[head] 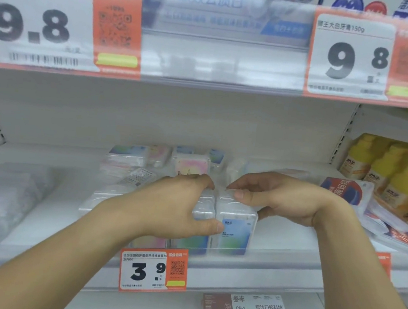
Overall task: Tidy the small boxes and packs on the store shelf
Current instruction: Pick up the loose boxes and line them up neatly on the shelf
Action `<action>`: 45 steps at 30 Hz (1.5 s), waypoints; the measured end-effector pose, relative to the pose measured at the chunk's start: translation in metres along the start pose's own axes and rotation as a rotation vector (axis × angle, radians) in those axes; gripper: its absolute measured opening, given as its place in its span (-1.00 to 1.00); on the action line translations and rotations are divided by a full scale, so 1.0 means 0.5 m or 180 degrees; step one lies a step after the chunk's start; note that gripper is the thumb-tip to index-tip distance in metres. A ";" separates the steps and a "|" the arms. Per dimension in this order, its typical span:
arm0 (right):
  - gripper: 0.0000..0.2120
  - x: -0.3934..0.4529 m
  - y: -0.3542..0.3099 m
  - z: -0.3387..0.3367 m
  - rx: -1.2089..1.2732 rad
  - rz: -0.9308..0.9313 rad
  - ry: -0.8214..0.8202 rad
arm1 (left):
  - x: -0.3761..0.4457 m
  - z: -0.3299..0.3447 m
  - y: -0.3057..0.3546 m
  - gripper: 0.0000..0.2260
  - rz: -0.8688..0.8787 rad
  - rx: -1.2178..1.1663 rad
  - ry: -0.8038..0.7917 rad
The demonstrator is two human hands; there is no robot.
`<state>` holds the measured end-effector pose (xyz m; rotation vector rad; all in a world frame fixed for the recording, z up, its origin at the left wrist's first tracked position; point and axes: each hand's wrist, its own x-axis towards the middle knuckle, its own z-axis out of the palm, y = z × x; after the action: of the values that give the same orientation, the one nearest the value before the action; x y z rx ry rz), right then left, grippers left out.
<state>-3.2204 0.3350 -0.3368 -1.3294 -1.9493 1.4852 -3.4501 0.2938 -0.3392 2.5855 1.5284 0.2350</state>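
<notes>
I am watching two hands working at the shelf (275, 257) front. The left hand (175, 206) is gripping one clear box (203, 210), thumb along its front. The right hand (276, 198) is pinching the top of a second, blue-labelled box (236, 229), touching the first. Beyond the fingertips, about six small packs (192, 164) are sitting; the exact count is blurred.

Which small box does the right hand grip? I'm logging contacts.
The right hand grips the blue-fronted box at the shelf's front edge; the neighbouring box sits under the left hand.
</notes>
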 end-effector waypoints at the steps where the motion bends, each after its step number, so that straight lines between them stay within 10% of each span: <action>1: -0.71 -0.001 -0.002 0.000 -0.0011 0.0016 -0.0021 | -0.001 -0.001 0.001 -0.29 0.0023 0.0032 -0.0027; 5: -0.63 -0.003 -0.019 0.001 -0.0020 0.0048 0.0186 | -0.020 -0.045 -0.005 -0.26 -0.0062 -0.0408 0.0250; 10: -0.94 0.059 -0.064 0.018 -0.0097 -0.0972 0.2309 | -0.043 -0.123 -0.141 -0.82 -0.0784 -0.1355 0.1321; 13: -0.89 0.122 -0.121 0.047 -0.1446 -0.1230 0.1520 | -0.051 -0.108 -0.231 -0.82 -0.1218 -0.0955 0.0905; 19: -0.32 0.285 -0.152 0.080 -0.3194 0.0177 0.0649 | -0.033 -0.062 -0.319 -0.60 -0.1639 -0.0512 -0.0022; 24: -0.58 0.324 -0.158 0.092 -0.3695 0.0437 0.0685 | -0.010 -0.024 -0.336 -0.27 -0.1549 -0.0686 -0.0332; 28: -0.72 0.304 -0.187 0.103 -0.2466 0.0298 0.1052 | 0.002 -0.004 -0.345 -0.14 -0.1418 -0.0951 -0.0253; 31: -0.82 0.281 -0.204 0.113 -0.1088 0.0224 0.0971 | 0.002 -0.001 -0.340 -0.42 -0.1395 -0.0982 -0.0226; 38: -0.59 0.234 -0.215 0.125 0.0320 0.0574 0.0407 | -0.024 -0.034 -0.353 -0.55 -0.1514 -0.1275 0.0365; 45: -0.54 0.195 -0.222 0.125 0.1279 0.0475 0.0587 | -0.068 -0.119 -0.337 -0.69 -0.1027 -0.3770 0.1271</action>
<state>-3.3659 0.3803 -0.2868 -1.3893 -1.3733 1.6481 -3.6227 0.3466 -0.3153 1.3847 1.2465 1.2193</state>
